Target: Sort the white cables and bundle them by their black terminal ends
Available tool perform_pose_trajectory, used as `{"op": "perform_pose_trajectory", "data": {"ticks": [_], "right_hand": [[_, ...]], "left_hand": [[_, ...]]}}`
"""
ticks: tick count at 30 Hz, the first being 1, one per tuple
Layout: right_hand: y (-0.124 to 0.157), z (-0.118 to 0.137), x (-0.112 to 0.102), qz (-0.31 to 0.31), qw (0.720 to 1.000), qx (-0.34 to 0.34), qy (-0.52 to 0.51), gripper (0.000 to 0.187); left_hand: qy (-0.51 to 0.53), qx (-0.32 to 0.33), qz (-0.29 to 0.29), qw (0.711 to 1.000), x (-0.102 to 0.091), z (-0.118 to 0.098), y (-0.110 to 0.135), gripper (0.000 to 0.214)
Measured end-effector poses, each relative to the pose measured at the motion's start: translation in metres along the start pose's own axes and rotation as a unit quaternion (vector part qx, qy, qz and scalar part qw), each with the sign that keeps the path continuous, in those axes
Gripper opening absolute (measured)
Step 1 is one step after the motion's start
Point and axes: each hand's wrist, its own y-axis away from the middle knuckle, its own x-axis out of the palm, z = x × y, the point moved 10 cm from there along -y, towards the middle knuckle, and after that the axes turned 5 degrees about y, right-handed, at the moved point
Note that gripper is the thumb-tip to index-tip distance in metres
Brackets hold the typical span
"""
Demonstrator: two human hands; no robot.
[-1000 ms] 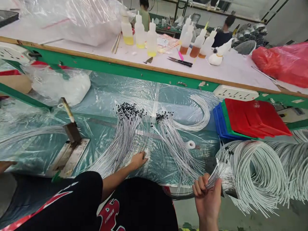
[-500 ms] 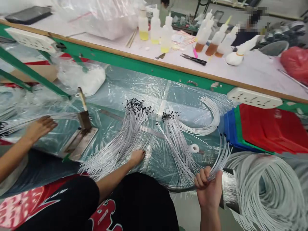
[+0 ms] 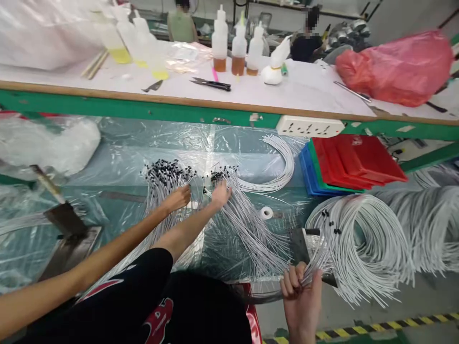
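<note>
My right hand [image 3: 300, 291], low and right of centre, is closed around a bundle of thin white cables with black ends [image 3: 319, 255]. My left hand [image 3: 220, 193] reaches forward to the black-tipped end of a pile of white cables [image 3: 247, 229]. Its fingers are drawn together at the tips; what they pinch, if anything, is too small to make out. Close to its left, a co-worker's hand [image 3: 179, 198] is at a second pile of white cables [image 3: 163, 184], also with black ends.
Coiled white cables [image 3: 380, 239] lie at right, below stacked red trays [image 3: 366, 160]. A curved cable bundle [image 3: 287, 167] and a white roll [image 3: 266, 213] lie on the plastic-covered table. A metal stand [image 3: 68, 222] is at left. Bottles [image 3: 220, 45] and scissors [image 3: 211, 84] occupy the shelf.
My view has swung right. My left hand has moved forward to the black ends of the right-hand pile. The co-worker's hand has come in to the left pile. My right hand still grips its bundle.
</note>
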Motion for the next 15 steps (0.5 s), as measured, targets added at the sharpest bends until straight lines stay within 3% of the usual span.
{"op": "perform_pose_trajectory", "data": {"ticks": [5, 8, 10, 12, 15], "right_hand": [[0.0, 0.006, -0.016, -0.012, 0.999, -0.029, -0.021, 0.053], [-0.002, 0.008, -0.018, 0.005, 0.999, -0.018, -0.028, 0.054], [-0.004, 0.01, -0.02, 0.015, 0.999, -0.015, -0.024, 0.056], [-0.006, 0.01, -0.022, 0.03, 0.999, -0.014, -0.011, 0.058], [-0.009, 0.01, -0.022, 0.046, 0.999, -0.013, 0.011, 0.059]], "left_hand": [[0.014, 0.186, 0.112, 0.976, 0.091, -0.126, 0.023, 0.046], [0.012, 0.229, 0.161, 0.96, 0.123, -0.166, 0.031, 0.044], [0.006, 0.233, 0.182, 0.955, 0.13, -0.174, 0.03, 0.041], [0.002, 0.227, 0.189, 0.955, 0.123, -0.173, 0.028, 0.043], [0.012, 0.216, 0.175, 0.96, 0.086, -0.16, 0.025, 0.057]]}}
